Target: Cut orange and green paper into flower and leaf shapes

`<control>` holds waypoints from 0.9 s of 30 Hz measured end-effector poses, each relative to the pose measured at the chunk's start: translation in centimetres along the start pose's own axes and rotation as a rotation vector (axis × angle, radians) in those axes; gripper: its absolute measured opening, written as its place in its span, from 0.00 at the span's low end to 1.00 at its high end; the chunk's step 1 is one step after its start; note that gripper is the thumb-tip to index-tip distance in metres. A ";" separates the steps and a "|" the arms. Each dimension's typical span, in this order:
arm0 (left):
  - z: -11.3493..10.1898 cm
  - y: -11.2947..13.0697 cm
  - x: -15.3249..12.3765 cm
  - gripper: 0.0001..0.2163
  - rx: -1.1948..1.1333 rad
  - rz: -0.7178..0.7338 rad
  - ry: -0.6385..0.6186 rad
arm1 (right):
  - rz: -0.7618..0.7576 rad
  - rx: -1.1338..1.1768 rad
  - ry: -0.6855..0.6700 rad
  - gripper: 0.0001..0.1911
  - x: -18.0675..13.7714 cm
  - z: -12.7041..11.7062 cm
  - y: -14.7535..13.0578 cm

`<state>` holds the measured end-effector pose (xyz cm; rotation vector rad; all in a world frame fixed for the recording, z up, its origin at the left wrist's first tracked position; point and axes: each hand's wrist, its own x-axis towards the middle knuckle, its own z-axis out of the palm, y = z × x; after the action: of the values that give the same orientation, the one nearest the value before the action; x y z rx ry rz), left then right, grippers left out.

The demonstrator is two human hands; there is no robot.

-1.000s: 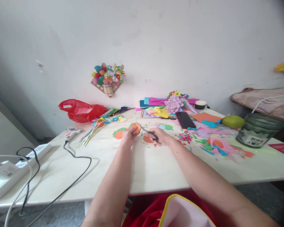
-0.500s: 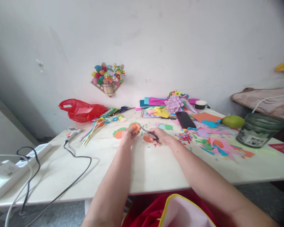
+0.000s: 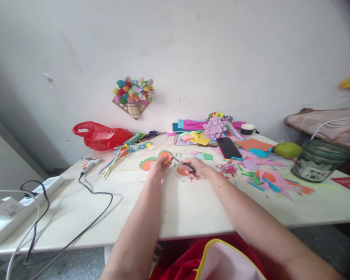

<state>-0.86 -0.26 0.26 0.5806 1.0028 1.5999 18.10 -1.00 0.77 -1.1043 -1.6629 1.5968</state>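
Note:
My left hand [image 3: 160, 166] pinches an orange and green cut-out piece [image 3: 165, 155], thin like craft foam or paper. Black-handled scissors [image 3: 189, 167] sit in my right hand [image 3: 197, 167], fingers around the handles. Their blades point left and reach the edge of the held piece. Left of my left hand lie more orange and green scalloped cut-outs [image 3: 146, 164]. An orange round piece [image 3: 181, 171] rests under the scissors, partly hidden. Small snippets are scattered around both hands.
Farther right are colourful scraps [image 3: 268, 179], a phone [image 3: 228, 148], a glass jar [image 3: 312, 165] and a green fruit [image 3: 287, 149]. On the left lie a glue gun [image 3: 89, 165] with its cord, a power strip [image 3: 23, 206], thin sticks [image 3: 112, 165] and a red bag [image 3: 102, 136].
The scissor blades have closed from a spread position at the held piece's edge. The piece has turned slightly, showing more green along its top. Both hands stay in nearly the same place.

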 end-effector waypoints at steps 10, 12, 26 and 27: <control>0.4 0.2 -0.4 0.06 -0.009 -0.014 0.018 | 0.005 0.027 -0.022 0.08 0.1 -0.1 0.1; 0.4 0.2 -0.3 0.06 -0.003 -0.022 0.023 | -0.003 0.028 -0.033 0.08 0.3 -0.2 0.2; 0.3 0.2 -0.1 0.05 0.009 -0.036 0.034 | -0.005 -0.002 -0.033 0.08 0.6 -0.4 0.8; 0.2 0.2 -0.1 0.05 0.009 -0.031 0.032 | -0.008 -0.004 -0.027 0.08 0.6 -0.4 0.7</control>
<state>-0.74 -0.27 0.51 0.5444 1.0387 1.5830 18.29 -0.37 0.02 -1.0809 -1.6863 1.6112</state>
